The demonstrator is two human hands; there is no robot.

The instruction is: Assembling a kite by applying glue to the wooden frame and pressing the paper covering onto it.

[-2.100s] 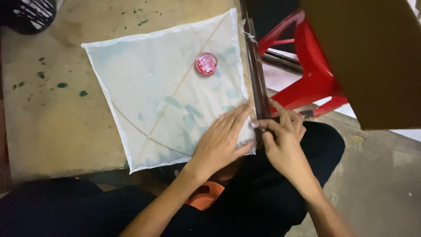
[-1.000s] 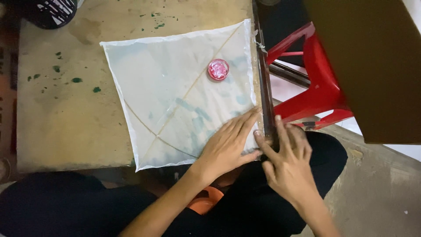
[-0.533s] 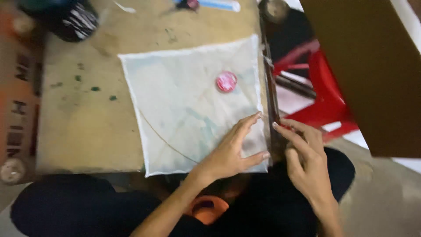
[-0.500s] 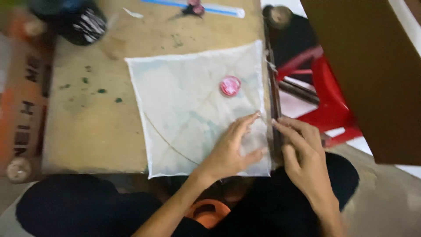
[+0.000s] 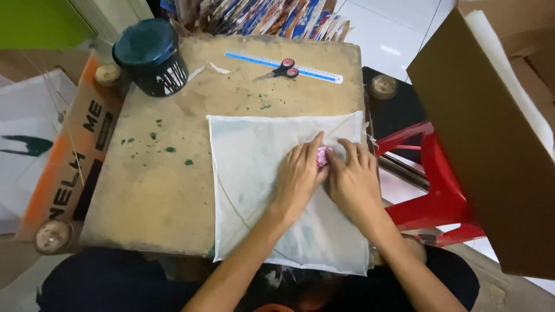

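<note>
bare tabletop (image 5: pixel 162 190) left of kite (image 5: pixel 254 190)

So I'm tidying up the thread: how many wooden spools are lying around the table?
3: one spool beside the dark pot, one near left, one far right. Others may be hidden.

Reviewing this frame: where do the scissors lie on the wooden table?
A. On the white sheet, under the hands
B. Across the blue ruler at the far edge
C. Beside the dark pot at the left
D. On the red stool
B: the scissors with pink handles lie over the blue ruler near the far edge of the table, well away from both hands on the white sheet.
</note>
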